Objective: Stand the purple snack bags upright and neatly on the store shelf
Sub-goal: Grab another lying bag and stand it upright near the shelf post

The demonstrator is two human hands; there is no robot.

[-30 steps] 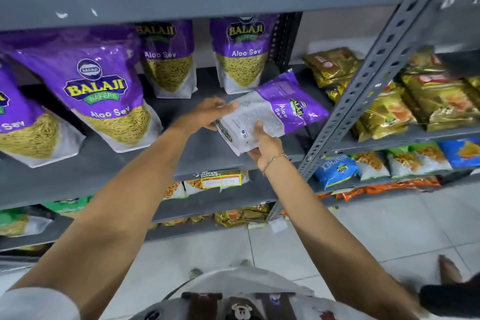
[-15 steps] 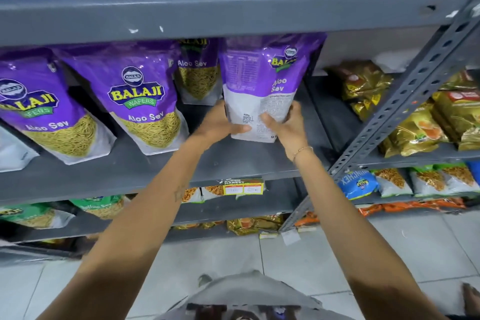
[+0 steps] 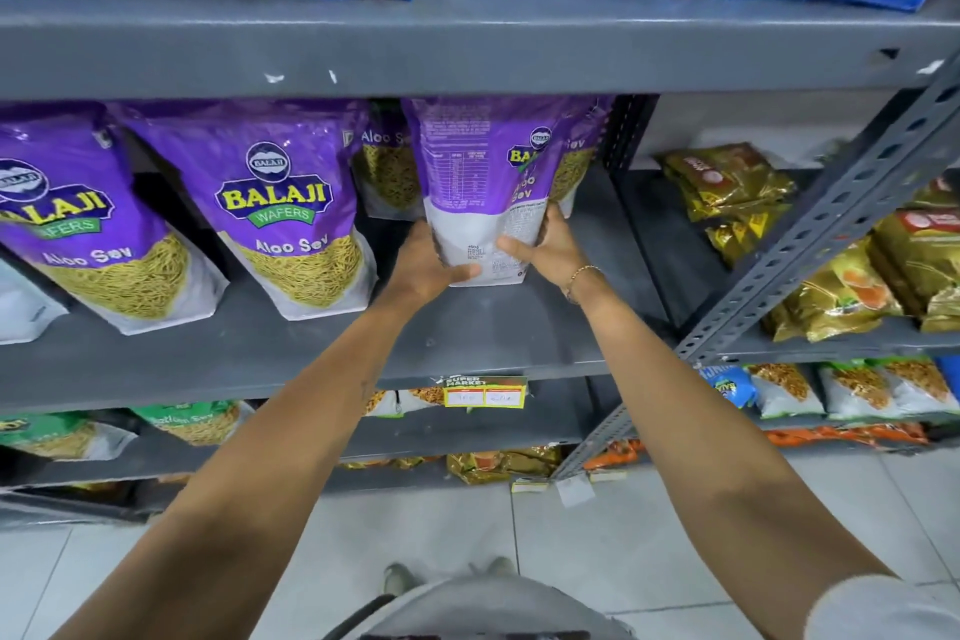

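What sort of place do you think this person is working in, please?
Most likely a small supermarket or grocery aisle. Grey metal shelving carries rows of identical purple snack bags, gold packets fill the next bay, and a yellow price tag marked "Super Market" hangs on the shelf edge.

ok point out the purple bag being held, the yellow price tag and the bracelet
held purple bag (image 3: 483, 161): head view, on its printed back panel
yellow price tag (image 3: 484, 395): head view, middle of the label
bracelet (image 3: 582, 274): head view, chain at the right wrist

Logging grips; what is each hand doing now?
Left hand: closed on the purple snack bag.
Right hand: closed on the same bag.
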